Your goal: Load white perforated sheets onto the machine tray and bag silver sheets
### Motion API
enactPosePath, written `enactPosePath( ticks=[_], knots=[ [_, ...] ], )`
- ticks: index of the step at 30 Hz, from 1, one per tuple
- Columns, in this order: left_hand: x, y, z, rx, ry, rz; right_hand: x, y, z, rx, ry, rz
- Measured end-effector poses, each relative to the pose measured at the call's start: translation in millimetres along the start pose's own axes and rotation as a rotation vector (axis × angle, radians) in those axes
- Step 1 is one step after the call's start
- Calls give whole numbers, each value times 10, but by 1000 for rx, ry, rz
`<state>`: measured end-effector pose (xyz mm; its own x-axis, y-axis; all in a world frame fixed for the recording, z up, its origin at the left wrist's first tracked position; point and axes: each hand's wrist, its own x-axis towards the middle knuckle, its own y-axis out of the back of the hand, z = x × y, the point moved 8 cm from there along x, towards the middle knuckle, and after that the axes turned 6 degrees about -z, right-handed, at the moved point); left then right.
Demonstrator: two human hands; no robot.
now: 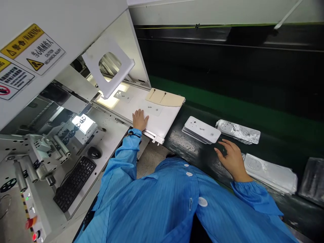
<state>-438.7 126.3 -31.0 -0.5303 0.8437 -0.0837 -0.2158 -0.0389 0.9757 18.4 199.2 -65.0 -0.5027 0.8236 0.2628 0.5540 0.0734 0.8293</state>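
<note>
On the white conveyor belt point(165, 123), my left hand point(139, 120) lies with its fingers spread, close to the lower left edge of a pale flat panel with small dark marks point(155, 109). A second such panel point(123, 96) lies farther in, near the lit part of the belt. My right hand point(231, 158) is held over the dark bench, fingers apart and holding nothing. Just beyond its fingertips sits a stack of white panels with holes point(201, 129). Another stack, with a patchy silvery top point(238, 131), is behind it, and a third stack point(269, 172) lies right of that hand.
A cream guide plate point(165, 98) covers the belt's far corner. Above the belt hangs a white bracket with a large opening point(107, 67). A keyboard point(74, 184) and a mouse point(94, 152) rest on the machine's ledge at left. A wrapped dark stack point(314, 180) is at far right.
</note>
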Motion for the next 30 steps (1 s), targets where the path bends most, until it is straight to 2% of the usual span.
enactPosePath(
  ticks=[12, 16, 18, 22, 24, 27, 30],
  knots=[
    [-10, 9, -42, -1, -3, -13, 15, 8, 52, -36, 3, -14],
    [-177, 133, 23, -26, -12, 59, 14, 40, 57, -48, 3, -4],
    [-381, 198, 200, -76, -104, 130, -7, 71, 94, -66, -23, -2],
    [-993, 168, 797, -271, -410, 173, -144, 168, 333, -155, -139, -57],
    [-1303, 51, 1111, -368, -552, 96, -265, 239, 547, -223, -231, -111],
    [-1692, -198, 1536, -497, -773, -125, -485, 358, 907, -333, -385, -202],
    [-1893, -381, 1766, -553, -890, -277, -697, 438, 1187, -426, -492, -309]
  ],
)
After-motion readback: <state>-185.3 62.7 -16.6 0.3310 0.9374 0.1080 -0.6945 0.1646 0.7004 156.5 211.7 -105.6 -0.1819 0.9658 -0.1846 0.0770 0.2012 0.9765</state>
